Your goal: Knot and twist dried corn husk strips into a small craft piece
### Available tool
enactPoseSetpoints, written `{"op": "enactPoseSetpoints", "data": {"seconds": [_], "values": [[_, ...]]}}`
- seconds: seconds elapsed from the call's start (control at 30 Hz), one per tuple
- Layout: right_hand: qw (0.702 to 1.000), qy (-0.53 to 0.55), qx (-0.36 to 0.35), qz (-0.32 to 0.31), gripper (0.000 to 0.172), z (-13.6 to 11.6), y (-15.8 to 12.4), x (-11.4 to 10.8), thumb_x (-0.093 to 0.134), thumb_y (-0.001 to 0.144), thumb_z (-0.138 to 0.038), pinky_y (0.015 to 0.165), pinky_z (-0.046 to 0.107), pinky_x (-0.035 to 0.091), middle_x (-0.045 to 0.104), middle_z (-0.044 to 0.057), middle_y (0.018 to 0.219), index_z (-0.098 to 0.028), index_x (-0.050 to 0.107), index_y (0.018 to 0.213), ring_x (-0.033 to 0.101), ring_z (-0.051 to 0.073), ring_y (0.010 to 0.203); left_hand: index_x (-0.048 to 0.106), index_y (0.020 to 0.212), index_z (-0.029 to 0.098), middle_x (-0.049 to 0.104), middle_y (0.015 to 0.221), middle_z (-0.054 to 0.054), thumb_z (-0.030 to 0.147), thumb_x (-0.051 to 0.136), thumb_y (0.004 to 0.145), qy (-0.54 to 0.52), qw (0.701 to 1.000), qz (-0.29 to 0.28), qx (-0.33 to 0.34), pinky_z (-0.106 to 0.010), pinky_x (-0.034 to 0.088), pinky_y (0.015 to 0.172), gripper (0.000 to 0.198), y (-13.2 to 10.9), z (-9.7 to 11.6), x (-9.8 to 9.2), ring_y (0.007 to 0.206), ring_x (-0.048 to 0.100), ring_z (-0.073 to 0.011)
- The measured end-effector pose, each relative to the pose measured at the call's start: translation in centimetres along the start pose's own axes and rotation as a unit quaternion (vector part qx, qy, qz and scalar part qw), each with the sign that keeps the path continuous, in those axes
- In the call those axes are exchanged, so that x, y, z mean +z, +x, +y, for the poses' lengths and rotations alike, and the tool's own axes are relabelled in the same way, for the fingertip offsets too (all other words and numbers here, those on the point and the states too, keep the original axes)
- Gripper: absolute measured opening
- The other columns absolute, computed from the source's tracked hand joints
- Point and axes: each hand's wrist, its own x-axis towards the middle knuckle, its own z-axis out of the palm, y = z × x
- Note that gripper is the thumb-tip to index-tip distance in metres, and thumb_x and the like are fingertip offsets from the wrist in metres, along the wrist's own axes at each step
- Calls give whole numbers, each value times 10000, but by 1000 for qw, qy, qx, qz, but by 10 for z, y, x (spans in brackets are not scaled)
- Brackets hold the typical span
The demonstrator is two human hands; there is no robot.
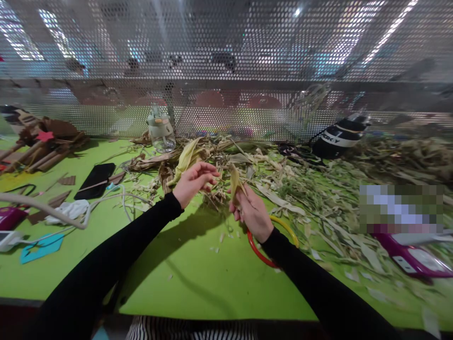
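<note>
My right hand [252, 210] grips a pale yellow corn husk [234, 178] above the green table, its tip pointing up and away from me. My left hand [196, 182] hovers to the left with the fingers loosely curled and apart, and nothing shows in it. Just behind that hand is a larger yellow-green corn husk [187, 158]. Dry husks and shreds [262, 165] lie in a heap beyond both hands. Under my right wrist rests a red and yellow ring [257, 252], partly covered by the arm.
A perforated metal screen [226, 61] closes off the back of the green table [191, 278]. A clear bottle [163, 134] and a black bottle [339, 139] stand near it. At left are a phone [95, 179], cables and cardboard; at right, a magenta device [417, 257] beside plant scraps [304, 189].
</note>
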Motion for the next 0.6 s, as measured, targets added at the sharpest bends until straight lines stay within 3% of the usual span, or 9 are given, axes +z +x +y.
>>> {"op": "enactPoseSetpoints", "data": {"seconds": [0.1,0.2,0.4,0.6], "values": [[997,-72,-22,18,157,3,0,2,412,883,-331,389,208,381,551,-40,567,-204,500,853,494,91,396,534,1007,152,602,1033,-73,242,739,638,98,995,-37,-8,-207,470,611,431,-6,-4,11,726,564,-91],[990,-132,-48,20,79,5,-1,5,450,849,-235,424,222,416,557,-34,565,-210,503,796,523,105,425,540,935,140,610,870,-45,335,727,649,137,990,-30,-16,-231,462,589,394,-11,-14,25,658,554,-100],[998,-47,-24,25,275,3,-1,5,408,896,-461,354,218,386,556,-27,555,-222,484,783,520,107,382,529,782,139,540,660,26,197,562,756,87,996,21,15,-191,416,540,72,-8,-27,28,547,486,-60],[999,-27,7,-36,339,5,-3,9,410,877,-529,350,194,402,570,-35,557,-206,489,809,534,94,385,520,767,160,435,507,76,230,494,814,54,994,90,3,-155,290,388,88,-6,-19,24,390,366,-31]]}}
